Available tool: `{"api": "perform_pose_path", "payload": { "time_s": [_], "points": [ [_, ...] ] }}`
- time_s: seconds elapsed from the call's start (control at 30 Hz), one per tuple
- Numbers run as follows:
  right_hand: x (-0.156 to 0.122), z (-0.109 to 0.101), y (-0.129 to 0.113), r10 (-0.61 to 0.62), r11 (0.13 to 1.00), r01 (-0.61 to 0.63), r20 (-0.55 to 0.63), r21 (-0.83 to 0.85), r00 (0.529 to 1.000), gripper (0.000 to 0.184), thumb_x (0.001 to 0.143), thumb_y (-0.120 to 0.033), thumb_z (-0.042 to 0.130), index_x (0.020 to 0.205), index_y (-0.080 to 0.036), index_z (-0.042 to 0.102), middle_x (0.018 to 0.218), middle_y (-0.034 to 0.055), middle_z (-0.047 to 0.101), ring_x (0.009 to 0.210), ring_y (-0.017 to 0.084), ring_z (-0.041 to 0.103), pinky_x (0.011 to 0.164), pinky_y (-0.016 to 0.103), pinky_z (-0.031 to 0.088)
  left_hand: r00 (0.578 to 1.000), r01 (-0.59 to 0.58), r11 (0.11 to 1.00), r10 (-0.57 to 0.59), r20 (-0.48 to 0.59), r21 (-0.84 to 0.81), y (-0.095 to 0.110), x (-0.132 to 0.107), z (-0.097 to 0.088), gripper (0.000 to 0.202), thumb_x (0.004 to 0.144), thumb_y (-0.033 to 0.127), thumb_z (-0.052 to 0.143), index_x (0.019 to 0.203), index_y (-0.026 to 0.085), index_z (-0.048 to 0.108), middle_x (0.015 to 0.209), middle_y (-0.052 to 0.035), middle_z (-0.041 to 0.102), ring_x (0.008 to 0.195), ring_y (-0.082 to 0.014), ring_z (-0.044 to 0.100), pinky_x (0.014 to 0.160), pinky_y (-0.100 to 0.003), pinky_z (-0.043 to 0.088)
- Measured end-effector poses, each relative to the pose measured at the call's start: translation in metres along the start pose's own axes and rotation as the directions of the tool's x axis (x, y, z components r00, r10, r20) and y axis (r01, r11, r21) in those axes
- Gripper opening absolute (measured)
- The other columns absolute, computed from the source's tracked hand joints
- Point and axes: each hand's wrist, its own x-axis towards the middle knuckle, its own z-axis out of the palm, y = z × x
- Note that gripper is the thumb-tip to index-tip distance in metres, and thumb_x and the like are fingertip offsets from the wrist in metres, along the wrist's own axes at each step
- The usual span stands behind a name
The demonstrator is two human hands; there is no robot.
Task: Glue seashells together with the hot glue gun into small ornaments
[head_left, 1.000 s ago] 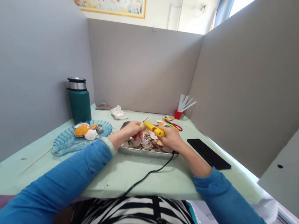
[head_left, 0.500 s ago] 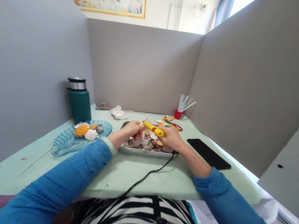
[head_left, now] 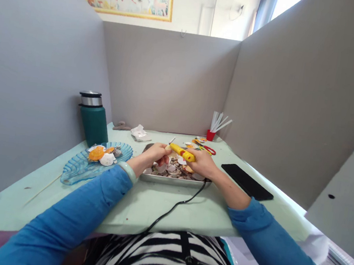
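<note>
My right hand (head_left: 203, 164) is wrapped round a yellow glue gun (head_left: 182, 152) with a black cord (head_left: 181, 202) trailing down from it. Fingers closed, my left hand (head_left: 157, 154) pinches a small pale shell (head_left: 168, 148) at the far-left end of the glue gun. What touches what there is too small to tell. Both hands are above a metal tray (head_left: 170, 181) filled with many shells (head_left: 175, 171). A short whitish stick (head_left: 172, 140) shows just beyond the fingers.
Left of the tray, a blue plate (head_left: 73, 173) bears orange and white shells, with a green bottle (head_left: 94, 119) behind. A black phone (head_left: 247, 181) lies right. Scissors (head_left: 209, 149), a red cup (head_left: 210, 135) of white sticks and crumpled paper (head_left: 140, 133) are farther back. Grey partitions (head_left: 167, 79) enclose the table.
Hardly anything differs. Both hands keep their place over the tray, and the glue gun and pale shell have barely shifted.
</note>
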Motion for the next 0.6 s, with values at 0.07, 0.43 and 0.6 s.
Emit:
{"api": "perform_pose_path", "payload": {
  "time_s": [0.07, 0.43, 0.6],
  "points": [
    [0.0000, -0.0001, -0.0001, 0.004, 1.000, -0.004, 0.000, 0.001, 1.000, 0.017, 0.068, -0.021, 0.051, 0.082, -0.021, 0.061, 0.068, -0.0002, 0.062, 0.063, 0.013, 0.053, 0.056, 0.020, 0.032, 1.000, 0.000, 1.000, 0.000, 0.003, -0.002, -0.0005, 0.0002, -0.0001, 0.015, 0.081, 0.028, 0.047, 0.075, 0.015, 0.046, 0.049, 0.0019, 0.054, 0.029, -0.0051, 0.040, 0.034, -0.016, 0.025],
    [0.0000, -0.0002, -0.0002, 0.001, 1.000, -0.001, -0.002, -0.002, 1.000, 0.017, 0.069, -0.021, 0.050, 0.082, -0.021, 0.061, 0.069, 0.0000, 0.062, 0.063, 0.013, 0.053, 0.056, 0.020, 0.032, 1.000, 0.000, 1.000, 0.000, -0.019, -0.020, 0.0018, -0.0007, 0.0002, 0.014, 0.081, 0.027, 0.046, 0.073, 0.015, 0.045, 0.048, 0.0018, 0.054, 0.029, -0.0055, 0.039, 0.033, -0.017, 0.026],
    [0.0001, -0.0005, -0.0005, 0.003, 1.000, -0.003, -0.006, -0.004, 1.000, 0.017, 0.068, -0.021, 0.051, 0.082, -0.021, 0.061, 0.068, -0.0001, 0.062, 0.063, 0.013, 0.053, 0.056, 0.020, 0.032, 0.999, 0.000, 1.000, -0.001, -0.032, -0.029, 0.0036, -0.0021, 0.0011, 0.012, 0.081, 0.023, 0.045, 0.072, 0.015, 0.045, 0.047, 0.0020, 0.053, 0.028, -0.0056, 0.038, 0.033, -0.017, 0.026]
  ]
}}
